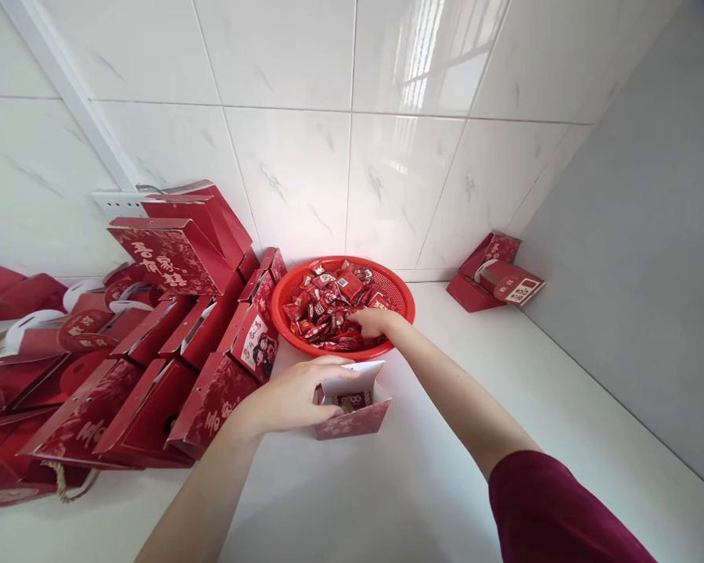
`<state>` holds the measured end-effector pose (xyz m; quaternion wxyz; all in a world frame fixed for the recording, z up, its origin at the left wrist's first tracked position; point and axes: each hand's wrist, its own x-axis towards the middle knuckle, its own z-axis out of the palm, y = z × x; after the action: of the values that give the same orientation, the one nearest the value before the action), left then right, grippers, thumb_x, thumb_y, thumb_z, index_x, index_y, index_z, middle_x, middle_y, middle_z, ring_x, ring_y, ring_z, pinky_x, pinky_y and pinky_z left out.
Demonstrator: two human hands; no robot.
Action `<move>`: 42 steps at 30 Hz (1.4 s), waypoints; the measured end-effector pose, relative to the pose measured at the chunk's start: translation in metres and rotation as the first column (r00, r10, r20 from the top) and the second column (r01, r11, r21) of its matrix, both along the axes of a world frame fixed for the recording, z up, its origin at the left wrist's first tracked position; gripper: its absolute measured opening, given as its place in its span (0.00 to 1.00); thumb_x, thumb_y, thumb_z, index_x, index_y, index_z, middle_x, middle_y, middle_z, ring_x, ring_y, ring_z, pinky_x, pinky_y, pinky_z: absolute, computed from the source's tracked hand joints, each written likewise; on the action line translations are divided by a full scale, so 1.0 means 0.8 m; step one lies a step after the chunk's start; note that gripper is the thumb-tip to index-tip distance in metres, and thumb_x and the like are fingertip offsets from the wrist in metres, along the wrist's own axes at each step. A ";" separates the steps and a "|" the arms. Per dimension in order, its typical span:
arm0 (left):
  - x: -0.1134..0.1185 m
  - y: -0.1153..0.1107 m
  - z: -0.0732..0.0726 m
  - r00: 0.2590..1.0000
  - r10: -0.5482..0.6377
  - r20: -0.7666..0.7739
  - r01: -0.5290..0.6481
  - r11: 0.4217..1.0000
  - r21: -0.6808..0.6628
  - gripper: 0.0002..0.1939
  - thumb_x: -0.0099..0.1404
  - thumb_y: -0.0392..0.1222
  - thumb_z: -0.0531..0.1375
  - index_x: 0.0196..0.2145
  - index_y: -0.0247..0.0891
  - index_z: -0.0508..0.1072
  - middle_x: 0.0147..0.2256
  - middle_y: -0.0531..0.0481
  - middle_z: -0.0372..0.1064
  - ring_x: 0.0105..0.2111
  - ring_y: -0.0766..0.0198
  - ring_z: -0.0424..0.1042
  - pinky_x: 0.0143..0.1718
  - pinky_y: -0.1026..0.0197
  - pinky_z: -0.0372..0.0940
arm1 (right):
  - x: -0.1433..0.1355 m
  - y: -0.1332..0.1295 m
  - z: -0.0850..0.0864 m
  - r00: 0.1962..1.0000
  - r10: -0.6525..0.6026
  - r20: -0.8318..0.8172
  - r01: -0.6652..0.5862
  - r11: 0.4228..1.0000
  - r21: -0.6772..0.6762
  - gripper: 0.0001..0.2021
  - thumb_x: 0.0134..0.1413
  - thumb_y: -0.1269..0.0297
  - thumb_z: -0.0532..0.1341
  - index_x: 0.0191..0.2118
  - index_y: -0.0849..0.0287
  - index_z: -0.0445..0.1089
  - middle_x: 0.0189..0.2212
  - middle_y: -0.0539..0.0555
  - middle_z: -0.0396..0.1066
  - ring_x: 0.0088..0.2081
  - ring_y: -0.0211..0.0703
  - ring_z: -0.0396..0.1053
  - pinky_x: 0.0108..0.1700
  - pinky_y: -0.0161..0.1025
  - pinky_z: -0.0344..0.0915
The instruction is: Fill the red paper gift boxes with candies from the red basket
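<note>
My left hand [296, 395] grips the left side of an open red box [357, 422], thumb over the near rim and fingers along the far side. Inside the box lie a few small wrapped pieces. Just beyond it is a round red plastic basket [407, 301] holding several red wrapped candies [328, 301]. My right hand [374, 321] reaches over the basket's right rim, its fingertips down among the candies. Whether those fingertips hold a candy is hidden.
Rows of red boxes [211, 399] stand left of the basket, with more stacked behind [170, 254]. Red handled bags [88, 320] lie at the far left. Two red boxes [493, 274] sit at the back right by the grey wall [639, 234]. White tiles rise behind.
</note>
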<state>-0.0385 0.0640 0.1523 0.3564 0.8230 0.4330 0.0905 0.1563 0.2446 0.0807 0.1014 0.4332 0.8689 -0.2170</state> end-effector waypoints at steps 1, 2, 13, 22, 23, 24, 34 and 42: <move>0.001 0.000 0.001 1.000 0.004 -0.002 -0.004 1.000 -0.007 0.31 0.58 0.37 0.62 0.60 0.52 0.69 0.64 0.56 0.60 0.64 0.49 0.59 0.63 0.53 0.60 | 0.003 0.000 0.001 1.000 0.020 -0.014 -0.021 0.999 -0.024 0.32 0.45 0.78 0.65 0.59 0.58 0.66 0.56 0.61 0.69 0.55 0.57 0.69 0.52 0.41 0.66; 0.002 0.000 0.003 1.000 0.007 -0.004 -0.007 1.000 -0.013 0.32 0.58 0.36 0.62 0.60 0.53 0.69 0.64 0.56 0.60 0.64 0.49 0.60 0.61 0.54 0.62 | 0.005 0.000 0.001 0.999 0.037 -0.027 -0.038 0.998 -0.052 0.32 0.44 0.78 0.65 0.59 0.58 0.67 0.55 0.59 0.71 0.54 0.55 0.70 0.50 0.39 0.67; 0.004 -0.002 0.004 0.999 -0.041 0.012 0.041 0.999 0.002 0.31 0.57 0.34 0.61 0.58 0.54 0.71 0.63 0.55 0.62 0.63 0.51 0.60 0.55 0.59 0.66 | -0.002 0.017 -0.002 0.997 0.078 0.007 -0.072 0.948 -0.309 0.10 0.46 0.70 0.63 0.38 0.59 0.73 0.35 0.51 0.76 0.34 0.44 0.73 0.32 0.34 0.64; 0.007 -0.002 0.007 0.992 -0.109 0.058 0.107 0.994 0.028 0.30 0.57 0.32 0.61 0.55 0.53 0.73 0.57 0.54 0.68 0.61 0.51 0.64 0.54 0.59 0.67 | -0.007 0.015 -0.008 1.000 0.025 -0.010 -0.026 0.821 -0.571 0.13 0.51 0.56 0.67 0.29 0.63 0.73 0.25 0.51 0.71 0.26 0.39 0.69 0.28 0.34 0.65; 0.006 -0.002 0.006 0.992 -0.109 0.059 0.107 0.994 0.033 0.31 0.57 0.32 0.61 0.56 0.54 0.72 0.58 0.55 0.67 0.61 0.51 0.64 0.54 0.59 0.67 | -0.005 0.014 -0.005 0.999 0.015 -0.038 -0.035 0.801 -0.598 0.16 0.49 0.53 0.69 0.30 0.63 0.73 0.24 0.50 0.71 0.26 0.39 0.69 0.28 0.33 0.65; 0.006 -0.002 0.005 0.992 -0.108 0.061 0.106 0.994 0.037 0.32 0.57 0.32 0.61 0.58 0.54 0.71 0.59 0.55 0.66 0.61 0.51 0.63 0.54 0.58 0.66 | -0.003 0.014 -0.002 0.998 0.003 -0.070 -0.046 0.781 -0.622 0.19 0.47 0.50 0.70 0.31 0.63 0.73 0.24 0.50 0.71 0.26 0.39 0.70 0.29 0.33 0.66; 0.002 0.001 -0.001 0.997 -0.072 0.034 0.072 0.997 0.013 0.32 0.58 0.34 0.61 0.59 0.56 0.69 0.63 0.58 0.61 0.62 0.51 0.63 0.56 0.58 0.65 | 0.012 0.009 0.008 0.961 -0.090 -0.263 -0.155 0.611 -0.776 0.31 0.37 0.45 0.75 0.42 0.65 0.74 0.37 0.55 0.76 0.38 0.44 0.74 0.39 0.35 0.72; 0.003 0.000 -0.001 0.996 -0.087 0.029 0.087 0.996 0.005 0.31 0.58 0.35 0.60 0.59 0.54 0.70 0.63 0.56 0.61 0.60 0.52 0.64 0.55 0.59 0.66 | 0.014 0.014 0.001 0.943 -0.156 -0.294 -0.118 0.669 -0.734 0.24 0.43 0.52 0.73 0.41 0.64 0.74 0.34 0.52 0.75 0.32 0.40 0.74 0.34 0.33 0.71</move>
<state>-0.0364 0.0642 0.1513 0.3650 0.8403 0.3912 0.0876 0.1672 0.2557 0.0814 0.1187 0.3204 0.7044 -0.6221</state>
